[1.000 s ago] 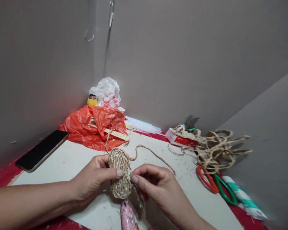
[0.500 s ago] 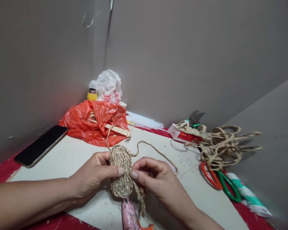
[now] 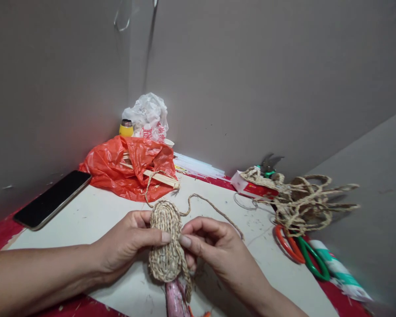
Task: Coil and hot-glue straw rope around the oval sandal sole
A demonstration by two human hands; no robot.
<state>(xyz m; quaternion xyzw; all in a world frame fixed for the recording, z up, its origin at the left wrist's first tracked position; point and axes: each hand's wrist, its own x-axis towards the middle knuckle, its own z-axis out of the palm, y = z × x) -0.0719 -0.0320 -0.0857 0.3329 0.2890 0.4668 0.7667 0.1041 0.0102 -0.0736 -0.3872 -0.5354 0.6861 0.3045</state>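
Observation:
A small sole-shaped pad of coiled straw rope (image 3: 165, 259) is held upright over the table, in the middle of the view. My left hand (image 3: 127, 242) grips its left side, thumb on the front face and fingers hidden behind. At the pad's right edge, my right hand (image 3: 214, 246) pinches with thumb and forefinger; the other fingers curl under. A loose braided rope end (image 3: 187, 281) hangs below the right fingertips. Thinner cord (image 3: 214, 206) trails from the pad's top across the board. Beneath the pad lies a pink tool (image 3: 176, 299) with an orange part, mostly hidden.
A black phone (image 3: 53, 200) lies left. Behind are a red plastic bag (image 3: 108, 163) with wooden sticks, a white bag (image 3: 150, 110) and translucent sticks (image 3: 201, 165). To the right are a straw rope bundle (image 3: 303, 202), scissors with orange and green handles (image 3: 313, 259) and a green-white packet (image 3: 339, 268).
The pad's lower end has shifted slightly down and left, and the hanging rope end has swung left. Both hands keep nearly the same hold.

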